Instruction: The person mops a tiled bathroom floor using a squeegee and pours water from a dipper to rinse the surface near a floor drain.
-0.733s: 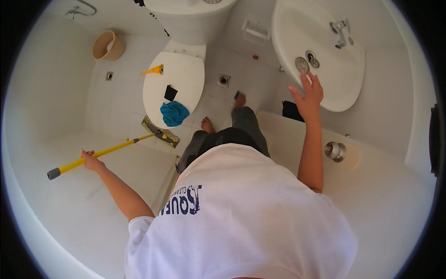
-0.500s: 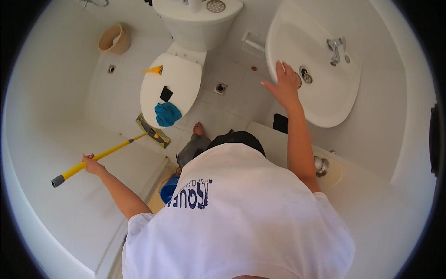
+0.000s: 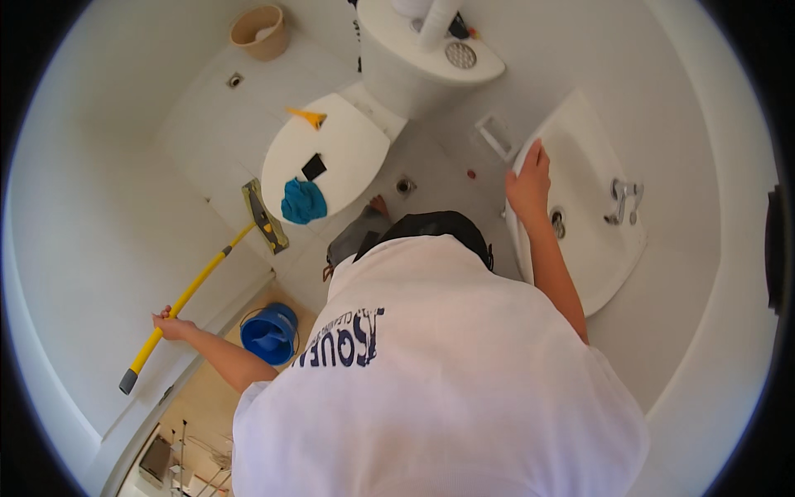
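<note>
My left hand is closed round the yellow pole of a flat mop, at the left. The mop's flat head lies near the front of the toilet, its pad showing at the edges. At the right, my right hand rests on the near rim of the white washbasin, fingers stretched along the edge. On the closed toilet lid lie a blue cloth, a small black pad and a yellow-orange scraper-like tool.
A blue bucket stands by the doorway, left of my body. A beige bin sits in the far left corner. Floor drains are set in the tiles. A chrome tap rises from the basin. Racks show beyond the door.
The view has turned, bringing the bucket and doorway into sight. My left hand and the mop pole have swung lower. My right hand has settled along the basin's rim.
</note>
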Demonstrator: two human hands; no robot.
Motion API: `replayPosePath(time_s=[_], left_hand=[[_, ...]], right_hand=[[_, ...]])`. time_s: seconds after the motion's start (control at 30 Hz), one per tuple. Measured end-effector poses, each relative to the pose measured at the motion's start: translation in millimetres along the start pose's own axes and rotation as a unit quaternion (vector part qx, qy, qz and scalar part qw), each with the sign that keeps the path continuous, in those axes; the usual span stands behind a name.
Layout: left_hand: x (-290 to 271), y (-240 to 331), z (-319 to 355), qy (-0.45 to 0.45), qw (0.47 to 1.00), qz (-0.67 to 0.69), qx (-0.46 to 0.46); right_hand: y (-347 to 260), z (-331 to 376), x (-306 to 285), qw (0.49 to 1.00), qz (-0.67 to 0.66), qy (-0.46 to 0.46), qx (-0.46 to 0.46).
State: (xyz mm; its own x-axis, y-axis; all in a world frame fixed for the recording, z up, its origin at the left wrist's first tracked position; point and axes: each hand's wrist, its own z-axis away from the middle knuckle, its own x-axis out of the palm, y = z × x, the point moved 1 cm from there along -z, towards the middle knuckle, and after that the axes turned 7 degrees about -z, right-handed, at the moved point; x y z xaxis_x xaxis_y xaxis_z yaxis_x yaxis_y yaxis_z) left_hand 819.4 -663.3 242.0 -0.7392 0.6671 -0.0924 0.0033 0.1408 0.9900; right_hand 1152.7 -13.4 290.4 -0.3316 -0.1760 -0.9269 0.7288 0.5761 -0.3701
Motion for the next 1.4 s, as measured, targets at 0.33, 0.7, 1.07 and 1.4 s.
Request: replayPosePath(time_s=[0.33,0.7,1.07,1.4], left_hand=[[66.4,25.2,9.7,0.011,1.0,-0.026,-0.003],[63.1,3.2,-35.8,0.005,0.996,-0.088,-0.025],[-28.7,-25.9,-21.3,-0.019,0.998,0.022,-0.05],[124.2,23.8,-23.6,-0.059,0.994,-0.089,0.014]], right_hand=[[4.0,9.3,-18.1,0.993,-0.112,-0.003,-0.024],[1.9,11.2,-23.5,0.988,-0.152,-0.024,-0.013],[-2.1,10.1,-31.0,0.988,-0.147,-0.037,0.007],[-6.8,6.0,-26.8,0.99,-0.133,-0.05,0.02]])
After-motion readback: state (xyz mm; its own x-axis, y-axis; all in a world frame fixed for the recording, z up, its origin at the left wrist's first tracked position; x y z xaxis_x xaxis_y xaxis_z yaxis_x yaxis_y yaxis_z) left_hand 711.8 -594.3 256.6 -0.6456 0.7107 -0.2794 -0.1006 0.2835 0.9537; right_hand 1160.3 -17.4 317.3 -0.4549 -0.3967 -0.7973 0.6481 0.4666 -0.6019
